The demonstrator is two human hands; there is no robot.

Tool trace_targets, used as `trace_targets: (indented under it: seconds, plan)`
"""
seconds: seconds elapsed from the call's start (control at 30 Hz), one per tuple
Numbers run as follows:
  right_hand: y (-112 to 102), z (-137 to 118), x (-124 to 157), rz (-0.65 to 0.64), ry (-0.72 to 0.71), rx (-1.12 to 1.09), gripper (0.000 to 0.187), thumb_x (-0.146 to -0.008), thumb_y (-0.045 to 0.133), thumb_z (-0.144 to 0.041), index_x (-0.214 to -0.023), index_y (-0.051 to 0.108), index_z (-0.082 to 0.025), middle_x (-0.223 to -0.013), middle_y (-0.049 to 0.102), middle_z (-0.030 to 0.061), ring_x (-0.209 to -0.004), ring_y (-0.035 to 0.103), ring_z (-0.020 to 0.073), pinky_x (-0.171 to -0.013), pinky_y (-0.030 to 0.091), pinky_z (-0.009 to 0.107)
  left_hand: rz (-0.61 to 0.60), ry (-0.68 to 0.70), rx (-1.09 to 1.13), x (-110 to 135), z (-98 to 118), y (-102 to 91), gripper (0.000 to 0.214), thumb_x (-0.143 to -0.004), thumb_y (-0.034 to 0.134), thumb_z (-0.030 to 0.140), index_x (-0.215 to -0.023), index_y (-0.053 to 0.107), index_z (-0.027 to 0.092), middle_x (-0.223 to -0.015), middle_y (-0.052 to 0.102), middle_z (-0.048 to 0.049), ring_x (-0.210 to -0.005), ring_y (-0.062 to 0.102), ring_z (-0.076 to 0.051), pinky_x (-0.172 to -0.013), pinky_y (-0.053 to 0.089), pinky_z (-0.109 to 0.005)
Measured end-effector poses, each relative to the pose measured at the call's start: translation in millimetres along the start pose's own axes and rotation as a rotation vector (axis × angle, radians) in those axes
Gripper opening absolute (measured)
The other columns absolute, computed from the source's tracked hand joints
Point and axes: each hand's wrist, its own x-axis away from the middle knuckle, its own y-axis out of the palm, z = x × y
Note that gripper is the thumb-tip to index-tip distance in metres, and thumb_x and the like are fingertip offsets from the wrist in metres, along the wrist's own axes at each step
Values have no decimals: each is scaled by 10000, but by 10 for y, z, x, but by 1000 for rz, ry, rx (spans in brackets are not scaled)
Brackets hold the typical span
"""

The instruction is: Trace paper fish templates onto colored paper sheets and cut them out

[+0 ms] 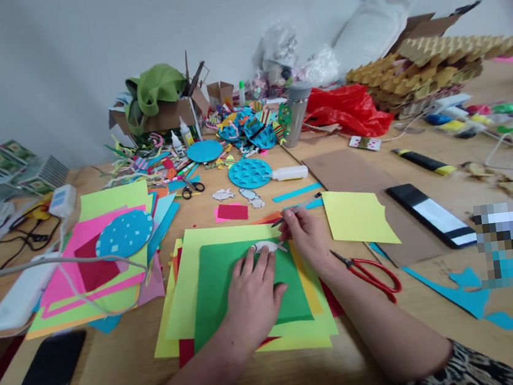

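My left hand [255, 294] lies flat with its fingers stretched out, the fingertips pressing a white paper fish cutout [269, 246] onto a green sheet [211, 284]. My right hand [306, 236] is closed round a slim pen [277, 222], its dark tip just above the fish's upper edge. Beneath the green sheet is a stack of yellow and red paper [181, 306]. Several more fish cutouts [247, 195] lie beyond the stack, beside a small dark red piece of paper [233, 212]. Red-handled scissors [374, 275] rest by my right forearm.
At left are coloured papers [90, 236], a cable [83, 260] and a phone [37, 384]. A yellow sheet [356, 215], a brown board [342, 173] and another phone [433, 215] lie right. Farther back stand a white bottle [290, 173], blue discs [249, 173] and a grey flask [297, 113].
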Motion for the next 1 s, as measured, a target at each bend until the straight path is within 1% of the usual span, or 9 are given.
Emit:
trace_targets:
  seconds: [0.17, 0.27, 0.5, 0.63, 0.7, 0.77, 0.87, 1.0]
  plan:
    - [4, 4, 9, -7, 0, 6, 417, -830, 524, -609, -854, 533, -192, -634, 561, -34, -486, 556, 105, -440, 448, 226, 9, 3, 11, -5, 2, -5, 533, -947, 437, 433, -1402, 425, 156, -1470, 434, -70, -1335, 371, -312, -1048, 361, -469]
    - [-10, 12, 4, 9, -5, 22, 412, -839, 517, -601, -864, 537, -190, -641, 568, -29, -488, 562, 109, -443, 453, 231, 13, 0, 16, -3, 5, -7, 526, -950, 431, 430, -1399, 430, 156, -1469, 435, -68, -1331, 374, -313, -1046, 362, -474]
    - [-54, 9, -29, 115, -41, 68, 419, -856, 493, -600, -856, 538, -183, -645, 590, -16, -464, 578, 122, -441, 475, 251, -8, -15, 24, 0, 8, 5, 532, -954, 414, 443, -1409, 415, 169, -1490, 407, -39, -1340, 352, -304, -1055, 357, -480]
    - [-68, -15, -28, 207, -84, 65, 417, -860, 494, -595, -873, 551, -182, -650, 585, -20, -476, 582, 123, -449, 496, 257, -5, -8, 19, 1, 6, 6, 528, -958, 404, 437, -1409, 418, 164, -1483, 417, -52, -1339, 358, -312, -1055, 357, -478]
    - [-67, -22, -25, 223, -94, 50, 419, -857, 496, -597, -881, 553, -183, -649, 579, -24, -479, 581, 123, -450, 505, 259, 0, -4, 15, 3, 5, 4, 525, -959, 401, 435, -1408, 420, 162, -1480, 420, -59, -1336, 363, -315, -1053, 359, -477]
    - [-62, -20, -20, 206, -92, 39, 421, -855, 499, -600, -878, 553, -183, -647, 577, -24, -483, 582, 123, -449, 505, 256, 6, 0, 16, 5, 4, 2, 526, -958, 404, 432, -1408, 419, 161, -1479, 421, -61, -1336, 363, -314, -1053, 359, -475]
    - [-52, -5, -12, 144, -62, 38, 429, -851, 497, -612, -860, 546, -186, -632, 580, -22, -478, 580, 123, -448, 494, 252, 12, 2, 17, 7, 7, -2, 524, -955, 415, 426, -1406, 422, 159, -1478, 422, -65, -1335, 364, -311, -1053, 359, -472]
    - [-37, 16, -5, 100, -29, 77, 447, -843, 489, -633, -857, 540, -189, -627, 589, -19, -463, 573, 123, -434, 469, 248, 10, 0, 8, 2, 10, -5, 524, -950, 428, 429, -1401, 426, 161, -1470, 433, -68, -1331, 367, -303, -1051, 362, -472]
